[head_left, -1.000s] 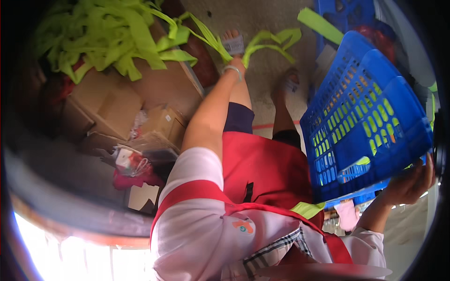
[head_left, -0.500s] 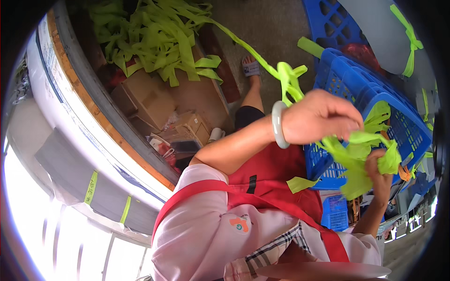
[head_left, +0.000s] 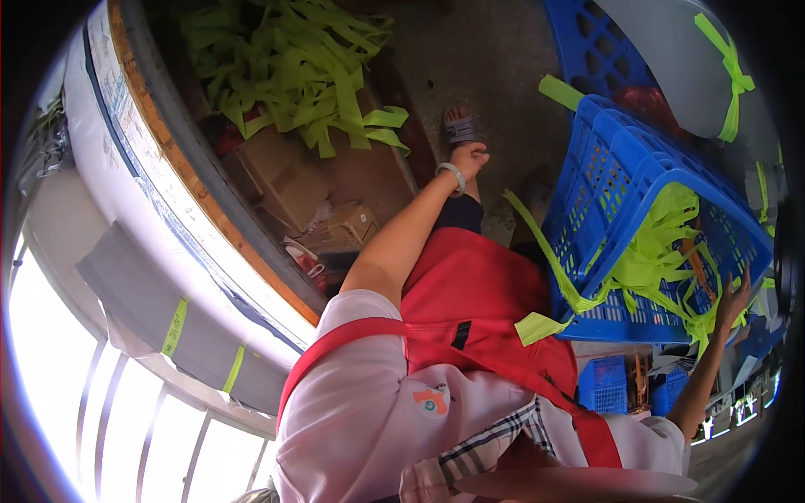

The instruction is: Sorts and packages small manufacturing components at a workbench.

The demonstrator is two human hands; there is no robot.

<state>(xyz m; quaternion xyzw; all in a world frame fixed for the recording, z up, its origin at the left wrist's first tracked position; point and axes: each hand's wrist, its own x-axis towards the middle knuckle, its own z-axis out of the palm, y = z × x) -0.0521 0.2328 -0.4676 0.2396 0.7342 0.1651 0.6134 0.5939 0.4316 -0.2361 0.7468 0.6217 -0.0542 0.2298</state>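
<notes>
My left hand (head_left: 469, 158), with a pale bangle at its wrist, hangs over the floor above my sandalled foot. Its fingers are curled in, and no object shows in them. On the right, my right hand (head_left: 733, 300) has its fingers apart at the lower rim of a tilted blue plastic basket (head_left: 584, 159). Bright green fabric strips (head_left: 658, 243) lie tangled inside the basket, some spilling over its lower side close to my right hand. Whether that hand touches the strips or the rim is hard to tell.
A large heap of green strips (head_left: 285, 67) lies at the far left, above cardboard boxes (head_left: 285, 180). A long wood-edged table (head_left: 180, 168) curves along the left. Smaller blue baskets (head_left: 602, 386) stand below. A green strip (head_left: 734, 80) is tied around a grey surface.
The bunch of green strips between my hands has been let go and is now at the basket. My left hand has swung away to the left; my right hand has moved right, its fingers spreading.
</notes>
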